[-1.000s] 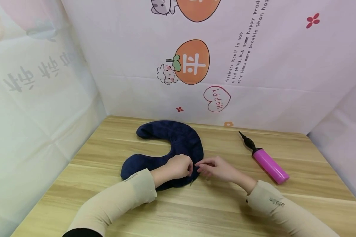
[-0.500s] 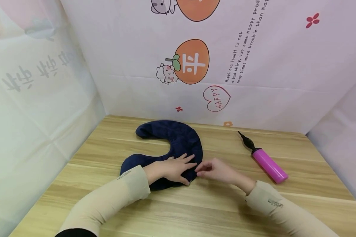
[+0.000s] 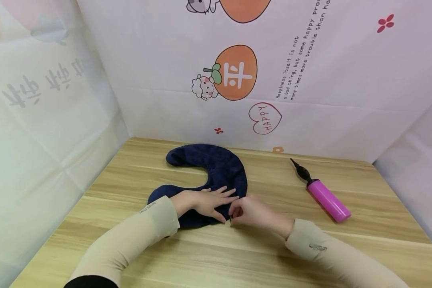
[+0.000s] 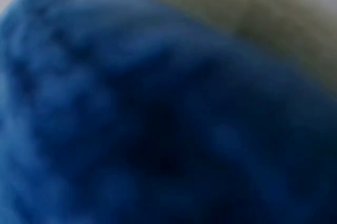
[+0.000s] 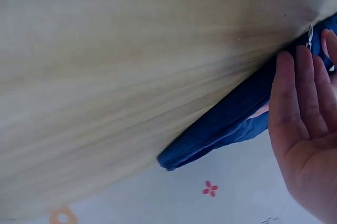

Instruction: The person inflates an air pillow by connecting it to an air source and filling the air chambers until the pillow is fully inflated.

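A navy-blue U-shaped neck pillow [image 3: 223,164] lies flat on the wooden table, its opening facing left. My left hand [image 3: 210,203] rests on its near right part, fingers spread and straight. A small metal zipper pull [image 5: 309,36] shows at the pillow's edge. With curled fingers, my right hand [image 3: 250,212] pinches at that pull, close beside the left thumb. The exact contact is partly hidden by the fingers. In the right wrist view the other fingers [image 5: 304,71] bend in toward the fabric. Blurred blue fabric [image 4: 131,103] fills most of the left wrist view.
A hand pump [image 3: 327,199] with a pink barrel and black nozzle lies on the table [image 3: 201,260] to the right. White printed cloth [image 3: 158,60] hangs behind the table and along both sides.
My left hand has opened from a curled pose and flattened onto the pillow. The right hand has moved left and slightly nearer, to the zipper pull. The pump has stayed put.
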